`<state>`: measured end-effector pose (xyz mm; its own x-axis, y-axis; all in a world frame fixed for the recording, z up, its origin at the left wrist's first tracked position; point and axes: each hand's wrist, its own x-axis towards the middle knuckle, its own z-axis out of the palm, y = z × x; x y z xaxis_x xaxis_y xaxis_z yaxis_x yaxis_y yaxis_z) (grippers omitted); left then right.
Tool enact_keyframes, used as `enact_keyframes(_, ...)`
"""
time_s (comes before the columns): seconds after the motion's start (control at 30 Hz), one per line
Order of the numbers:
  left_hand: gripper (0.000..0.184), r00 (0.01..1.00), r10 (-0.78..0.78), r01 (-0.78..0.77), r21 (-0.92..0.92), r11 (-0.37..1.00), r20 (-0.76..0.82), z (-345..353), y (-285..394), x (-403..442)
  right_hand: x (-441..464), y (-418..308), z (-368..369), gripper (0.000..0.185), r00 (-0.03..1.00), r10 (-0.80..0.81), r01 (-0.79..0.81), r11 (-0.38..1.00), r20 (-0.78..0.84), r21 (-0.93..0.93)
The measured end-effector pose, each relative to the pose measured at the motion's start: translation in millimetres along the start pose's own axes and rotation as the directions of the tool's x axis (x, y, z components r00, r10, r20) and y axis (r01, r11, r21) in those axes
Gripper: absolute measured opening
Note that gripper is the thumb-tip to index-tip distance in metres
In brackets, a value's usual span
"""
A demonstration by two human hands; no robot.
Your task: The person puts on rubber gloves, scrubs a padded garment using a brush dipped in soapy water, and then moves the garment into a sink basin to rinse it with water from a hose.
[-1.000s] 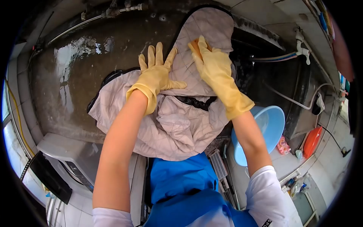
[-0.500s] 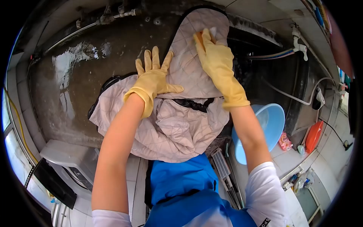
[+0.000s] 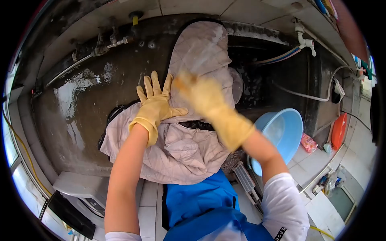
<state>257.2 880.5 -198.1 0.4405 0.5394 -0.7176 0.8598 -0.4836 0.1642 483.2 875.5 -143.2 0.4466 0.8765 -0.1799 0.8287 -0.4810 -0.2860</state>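
Note:
A pinkish-beige quilted cloth cover (image 3: 201, 52) with black edging lies spread on the wet dark slab, its lower part bunched up near my body. My left hand (image 3: 155, 104), in a yellow rubber glove, rests flat on it with the fingers spread. Across the middle of the cloth, my gloved right hand (image 3: 211, 100) is smeared by motion. Its fingers are closed round a brown-orange scrubbing brush (image 3: 184, 83), whose bristles I cannot make out. Whitish suds streak the cloth's upper part.
On the right stands a light blue basin (image 3: 296, 132), with a pink packet (image 3: 309, 143) and a red dustpan (image 3: 339, 130) beyond it. A white tap (image 3: 306, 42) with a hose is at the upper right. Metal pipes (image 3: 104, 48) run along the back left. A grey-white appliance (image 3: 82, 188) stands lower left.
My right hand has moved with the brush from the cloth's top down and left to its middle. My left hand stays flat on the cloth. The whole view has shifted slightly.

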Motion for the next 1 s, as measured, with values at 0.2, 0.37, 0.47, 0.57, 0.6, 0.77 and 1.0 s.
enact_keyframes(0.2,0.140,1.000,-0.013,0.013,-0.017,1.000,0.013,-5.4,2.2,-0.4,-16.3,15.7,36.8,0.032,0.948,-0.302,0.279,0.939,-0.096,-0.201)
enact_keyframes(0.37,0.144,0.999,-0.024,0.024,-0.001,1.000,0.049,-4.8,1.2,0.8,-10.2,20.0,66.4,0.041,0.784,-0.618,0.603,0.782,-0.063,-0.160)
enact_keyframes(0.47,0.143,0.998,-0.029,0.029,0.007,1.000,0.062,-3.4,0.8,2.6,55.0,54.3,57.6,0.034,0.949,0.001,-0.027,0.996,-0.314,-0.080)
enact_keyframes(0.57,0.143,0.995,-0.042,0.038,0.050,0.998,0.089,1.7,0.8,6.1,27.8,13.1,59.7,0.038,0.913,-0.308,0.252,0.941,-0.267,-0.226)
enact_keyframes(0.6,0.144,0.992,-0.041,0.030,0.091,0.995,0.119,-1.1,0.4,6.7,15.0,-1.9,63.9,0.039,0.885,-0.397,0.334,0.906,-0.243,-0.261)
enact_keyframes(0.77,0.140,0.996,-0.048,0.048,-0.006,0.999,0.078,-1.8,0.0,3.5,43.2,-4.2,43.4,0.041,0.967,-0.165,0.174,0.984,-0.195,0.033)
enact_keyframes(1.0,0.147,0.993,-0.051,0.051,0.003,0.999,0.106,-4.1,0.8,6.1,50.9,12.2,70.2,0.042,0.933,-0.358,0.359,0.933,0.013,-0.021)
